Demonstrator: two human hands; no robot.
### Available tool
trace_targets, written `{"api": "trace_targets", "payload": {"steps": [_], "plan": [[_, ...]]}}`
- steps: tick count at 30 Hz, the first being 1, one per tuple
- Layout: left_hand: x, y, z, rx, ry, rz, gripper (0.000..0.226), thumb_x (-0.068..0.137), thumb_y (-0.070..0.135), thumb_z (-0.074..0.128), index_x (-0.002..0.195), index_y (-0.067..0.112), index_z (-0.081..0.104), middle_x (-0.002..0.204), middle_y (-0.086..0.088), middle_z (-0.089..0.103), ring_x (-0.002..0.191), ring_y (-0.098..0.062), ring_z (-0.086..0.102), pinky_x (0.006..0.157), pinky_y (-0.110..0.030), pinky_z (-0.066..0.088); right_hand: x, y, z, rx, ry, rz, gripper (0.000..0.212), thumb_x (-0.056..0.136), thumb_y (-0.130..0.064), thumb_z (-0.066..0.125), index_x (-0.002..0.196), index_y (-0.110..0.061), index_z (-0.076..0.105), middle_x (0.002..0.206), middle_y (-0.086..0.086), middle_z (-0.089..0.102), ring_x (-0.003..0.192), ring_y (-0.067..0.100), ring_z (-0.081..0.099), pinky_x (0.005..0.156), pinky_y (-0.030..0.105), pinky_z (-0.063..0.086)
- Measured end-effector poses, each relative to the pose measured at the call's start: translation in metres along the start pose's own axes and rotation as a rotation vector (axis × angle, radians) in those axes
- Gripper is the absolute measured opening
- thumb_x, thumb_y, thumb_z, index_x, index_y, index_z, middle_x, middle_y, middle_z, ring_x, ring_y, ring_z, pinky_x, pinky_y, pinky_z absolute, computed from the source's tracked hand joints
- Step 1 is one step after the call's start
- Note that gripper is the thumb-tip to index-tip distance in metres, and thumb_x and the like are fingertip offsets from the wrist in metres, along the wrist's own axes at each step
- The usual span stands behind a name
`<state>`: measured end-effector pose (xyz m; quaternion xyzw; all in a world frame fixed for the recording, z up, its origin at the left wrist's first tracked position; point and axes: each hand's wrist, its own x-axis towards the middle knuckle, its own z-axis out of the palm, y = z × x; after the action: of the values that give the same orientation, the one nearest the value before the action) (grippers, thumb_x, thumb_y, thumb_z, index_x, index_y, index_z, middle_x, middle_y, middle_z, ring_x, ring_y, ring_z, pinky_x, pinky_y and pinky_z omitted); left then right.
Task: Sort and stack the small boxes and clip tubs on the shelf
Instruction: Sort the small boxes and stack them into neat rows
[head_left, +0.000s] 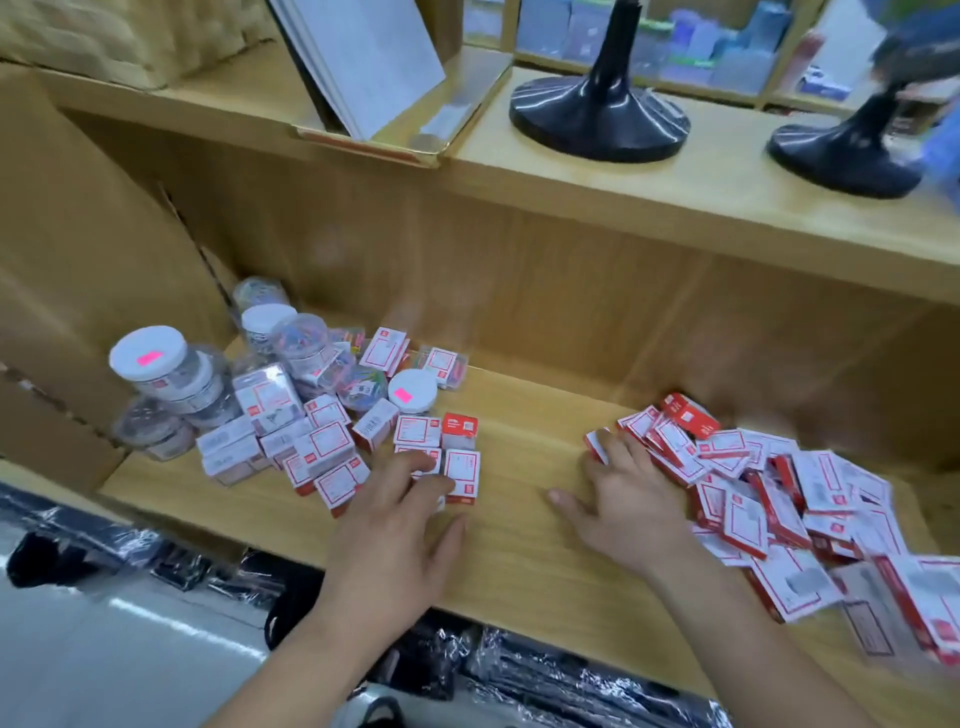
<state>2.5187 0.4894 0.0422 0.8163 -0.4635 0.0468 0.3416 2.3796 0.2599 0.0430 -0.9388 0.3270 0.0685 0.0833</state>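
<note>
Two clusters are seen on the shelf (519, 545) from the head view.

Left cluster: clip tubs (156, 364) with white lids are stacked and tipped beside a cardboard carton (78, 249). Small boxes (332, 447) are mixed in among them, so sorting is judged barely begun.

Right cluster: a loose heap of flat red-and-white boxes (753, 499) is spread out and overlapping, some near the front edge. A bare strip of shelf is seen between the clusters, probably kept as working room.

Left hand (395, 525): the fingers are laid on the nearest small boxes of the left cluster, with the thumb held apart. Nothing is pinched. A few boxes by the fingertips are set square, side by side, likely the start of a row.

Right hand (623, 504): the fingers are spread and pressed against the near edge of the heap, and one box is touched at the fingertips. The heap is seemingly being held back or herded. The far right is blurred and details there cannot be told.

Upper shelf: black stand bases (600, 119) are noted, apart from the work.
</note>
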Motion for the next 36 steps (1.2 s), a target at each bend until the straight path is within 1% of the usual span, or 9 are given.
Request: {"api": "trace_targets", "payload": {"steps": [3,7,11,16,20,25,28,32,36], "plan": [[-0.002,0.0,-0.001,-0.018,0.058,0.009,0.028,0.079,0.02,0.081,0.104,0.016,0.071,0.115,0.001,0.058,0.107,-0.025,0.061,0.086,-0.04,0.053,-0.014,-0.001,-0.013,0.084,0.056,0.057,0.076,0.09,-0.07,0.043,0.149,-0.022,0.034,0.164,0.006,0.017,0.153,0.025,0.007,0.122,0.035,0.014],[-0.028,-0.012,-0.017,-0.031,0.128,-0.146,0.047,0.074,0.018,0.084,0.119,0.024,0.068,0.12,0.009,0.051,0.107,-0.017,0.06,0.083,-0.035,0.053,-0.017,-0.051,-0.023,0.484,0.041,-0.096,0.095,0.084,-0.05,0.071,0.156,-0.044,0.009,0.166,-0.01,-0.001,0.151,0.007,0.008,0.119,0.027,0.019],[-0.049,-0.033,-0.026,-0.084,0.015,-0.313,0.067,0.08,0.042,0.078,0.139,0.042,0.048,0.13,0.017,0.043,0.107,-0.007,0.059,0.075,-0.027,0.054,-0.011,-0.104,0.011,0.595,-0.036,-0.23,0.109,0.077,-0.044,0.079,0.142,-0.069,-0.005,0.165,-0.013,-0.013,0.151,0.005,0.004,0.117,0.027,0.026],[-0.025,-0.028,-0.023,-0.046,-0.072,-0.278,0.055,0.083,0.05,0.069,0.129,0.032,0.044,0.128,0.015,0.047,0.107,-0.012,0.06,0.071,-0.024,0.044,0.021,-0.109,0.016,0.607,0.0,-0.19,0.122,0.059,-0.035,0.093,0.15,-0.052,0.014,0.147,-0.019,0.036,0.137,0.004,0.036,0.102,0.018,0.034],[-0.009,-0.017,-0.008,0.037,-0.136,-0.275,0.055,0.086,0.048,0.064,0.131,0.029,0.04,0.122,0.005,0.055,0.096,-0.024,0.064,0.069,-0.036,0.047,0.042,-0.098,-0.002,0.45,-0.059,-0.136,0.134,0.04,-0.048,0.092,0.152,-0.05,0.02,0.135,-0.015,0.05,0.13,0.018,0.043,0.103,0.038,0.043],[0.008,-0.002,0.008,0.049,-0.131,-0.206,0.053,0.08,0.044,0.062,0.13,0.032,0.048,0.117,0.009,0.054,0.093,-0.021,0.065,0.068,-0.035,0.051,0.043,-0.082,-0.015,0.608,-0.1,-0.102,0.118,0.053,-0.003,0.087,0.146,-0.05,0.033,0.115,-0.019,0.064,0.102,0.007,0.064,0.083,0.021,0.048],[0.008,-0.001,0.006,-0.027,-0.096,-0.233,0.053,0.078,0.042,0.06,0.13,0.036,0.049,0.119,0.013,0.053,0.101,-0.016,0.061,0.073,-0.033,0.051,0.035,-0.075,-0.016,0.732,-0.088,-0.112,0.098,0.061,0.017,0.077,0.121,-0.054,0.047,0.089,-0.029,0.071,0.075,-0.007,0.065,0.07,0.012,0.051],[-0.002,-0.003,-0.016,-0.139,0.011,-0.237,0.058,0.076,0.038,0.065,0.133,0.039,0.052,0.122,0.02,0.052,0.107,-0.006,0.06,0.081,-0.028,0.053,0.028,-0.079,-0.017,0.697,-0.023,-0.161,0.084,0.072,0.008,0.069,0.115,-0.062,0.052,0.111,-0.021,0.062,0.099,-0.002,0.064,0.085,0.022,0.053],[0.006,-0.017,-0.05,-0.203,0.135,-0.304,0.06,0.076,0.041,0.066,0.133,0.043,0.051,0.118,0.021,0.052,0.098,-0.007,0.063,0.079,-0.034,0.056,0.025,-0.104,-0.016,0.697,0.208,-0.192,0.063,0.079,-0.008,0.071,0.137,-0.029,0.055,0.121,-0.012,0.057,0.118,0.013,0.056,0.101,0.035,0.047]]}}
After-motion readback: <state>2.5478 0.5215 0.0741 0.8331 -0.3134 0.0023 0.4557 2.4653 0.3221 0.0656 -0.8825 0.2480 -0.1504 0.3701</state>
